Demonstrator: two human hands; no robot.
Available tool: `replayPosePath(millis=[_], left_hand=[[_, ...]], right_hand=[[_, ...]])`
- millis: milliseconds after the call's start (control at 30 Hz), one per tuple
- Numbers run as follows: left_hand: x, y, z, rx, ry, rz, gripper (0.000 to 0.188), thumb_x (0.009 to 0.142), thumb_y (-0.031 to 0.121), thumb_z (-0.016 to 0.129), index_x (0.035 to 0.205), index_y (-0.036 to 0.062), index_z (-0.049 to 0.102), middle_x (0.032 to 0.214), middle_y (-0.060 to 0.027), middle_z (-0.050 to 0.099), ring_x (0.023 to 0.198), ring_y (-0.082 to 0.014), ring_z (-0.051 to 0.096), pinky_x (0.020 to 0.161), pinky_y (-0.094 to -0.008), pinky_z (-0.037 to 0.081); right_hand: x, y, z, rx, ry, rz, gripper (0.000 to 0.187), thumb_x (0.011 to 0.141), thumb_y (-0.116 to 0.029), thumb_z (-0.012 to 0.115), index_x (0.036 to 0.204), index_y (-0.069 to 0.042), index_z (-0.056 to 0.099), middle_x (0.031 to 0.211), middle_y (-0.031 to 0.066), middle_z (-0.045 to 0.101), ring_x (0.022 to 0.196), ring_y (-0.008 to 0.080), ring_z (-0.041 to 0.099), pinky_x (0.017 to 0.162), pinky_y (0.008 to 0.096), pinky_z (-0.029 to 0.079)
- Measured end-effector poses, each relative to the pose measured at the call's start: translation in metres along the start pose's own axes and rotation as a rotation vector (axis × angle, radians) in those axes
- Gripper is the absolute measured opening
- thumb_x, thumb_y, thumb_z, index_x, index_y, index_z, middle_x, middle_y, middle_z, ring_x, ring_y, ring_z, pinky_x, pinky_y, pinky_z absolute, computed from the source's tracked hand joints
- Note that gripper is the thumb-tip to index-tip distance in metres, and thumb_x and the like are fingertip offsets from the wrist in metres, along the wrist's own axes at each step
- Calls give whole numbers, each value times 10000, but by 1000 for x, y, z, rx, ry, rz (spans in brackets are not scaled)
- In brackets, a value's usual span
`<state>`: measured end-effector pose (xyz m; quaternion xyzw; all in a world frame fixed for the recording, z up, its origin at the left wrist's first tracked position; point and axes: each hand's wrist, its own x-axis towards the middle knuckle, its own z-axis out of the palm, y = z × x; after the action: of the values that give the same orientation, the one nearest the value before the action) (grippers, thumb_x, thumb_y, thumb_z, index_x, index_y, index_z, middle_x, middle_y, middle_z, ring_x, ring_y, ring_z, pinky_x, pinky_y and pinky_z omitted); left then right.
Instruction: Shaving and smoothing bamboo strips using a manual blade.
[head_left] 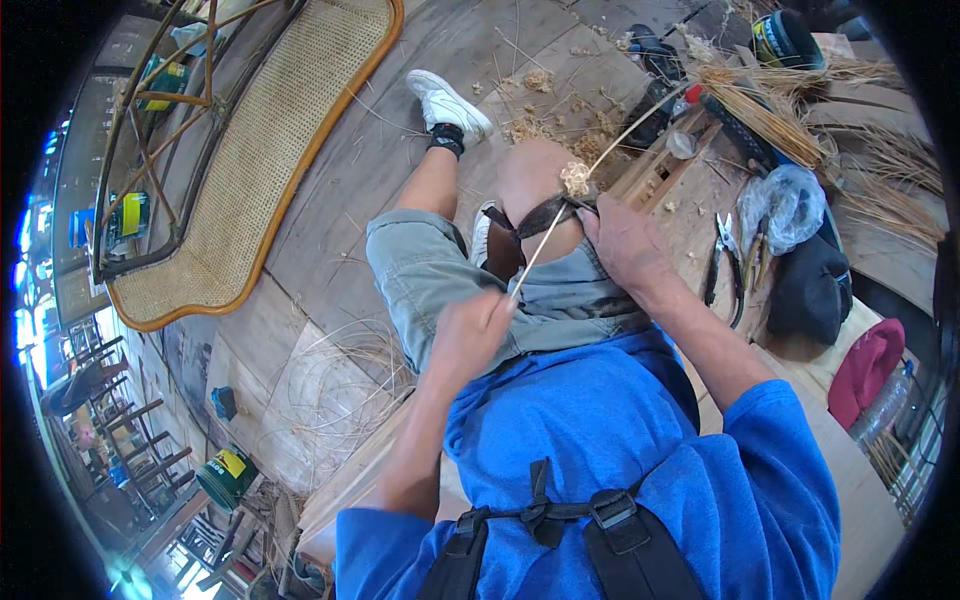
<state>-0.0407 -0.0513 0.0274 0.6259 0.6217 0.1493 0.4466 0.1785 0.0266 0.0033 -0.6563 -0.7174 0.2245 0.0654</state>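
Observation:
A long pale cane strip (pixel 540 243) runs taut from the upper right, across my bent knee, down to my left hand (pixel 468 335). That hand is closed around the strip in front of my shorts and is slightly blurred. A dark strap or pad (pixel 545 215) is tied around the knee under the strip. My right hand (pixel 628 245) presses at the knee's right side, its thumb against the dark pad where the strip crosses. Its other fingers are hidden, and I cannot make out what they grip. A clump of curled shavings (pixel 575 178) sits at that crossing.
On my right lie pliers (pixel 728 245), a clear plastic bag (pixel 795 208), a black cap (pixel 808 290) and a pink cap (pixel 866 372). Bundled cane (pixel 765 115) lies beyond. A woven cane panel with a wooden rim (pixel 290 110) stands at left, above loose cane coils (pixel 325 390).

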Motion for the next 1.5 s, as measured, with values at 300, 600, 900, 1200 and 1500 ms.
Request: replayPosePath(millis=[300, 600, 900, 1200, 1500], left_hand=[[-193, -50, -62, -34, -107, -527, 338, 854, 262, 529, 665, -17, 507, 551, -151, 429, 496, -192, 415, 502, -346, 371], [-186, -109, -63, 544, -46, -337, 296, 844, 305, 521, 844, 22, 605, 829, -199, 609, 800, -361, 584, 675, -449, 435], [77, 50, 12, 276, 91, -72, 338, 854, 354, 501, 815, 30, 589, 754, -203, 613, 731, -396, 588, 634, -465, 446], [-44, -12, -20, 72, -81, -51, 316, 851, 262, 519, 684, -6, 516, 644, -204, 525, 595, -357, 524, 548, -417, 405], [-248, -32, -91, -439, 26, -707, 432, 808, 365, 579, 588, 1, 506, 515, -20, 456, 481, -112, 414, 446, -306, 330]], right_hand=[[5, -3, -2, -21, -88, 66, 325, 896, -344, 438, 908, -31, 524, 840, 227, 610, 799, 401, 589, 700, 492, 448], [1, -12, -16, -14, -95, 32, 314, 890, -335, 452, 899, -34, 540, 841, 204, 608, 807, 391, 587, 708, 483, 453], [-3, -13, -14, 40, -84, 27, 305, 891, -327, 445, 918, -40, 544, 886, 204, 604, 812, 392, 586, 692, 481, 461], [2, 13, -3, 31, 5, 62, 308, 890, -336, 452, 891, -39, 534, 815, 215, 606, 771, 398, 587, 669, 490, 454], [10, 8, -12, 76, -82, 106, 315, 896, -325, 446, 885, -23, 533, 834, 244, 600, 822, 411, 575, 706, 478, 444]])
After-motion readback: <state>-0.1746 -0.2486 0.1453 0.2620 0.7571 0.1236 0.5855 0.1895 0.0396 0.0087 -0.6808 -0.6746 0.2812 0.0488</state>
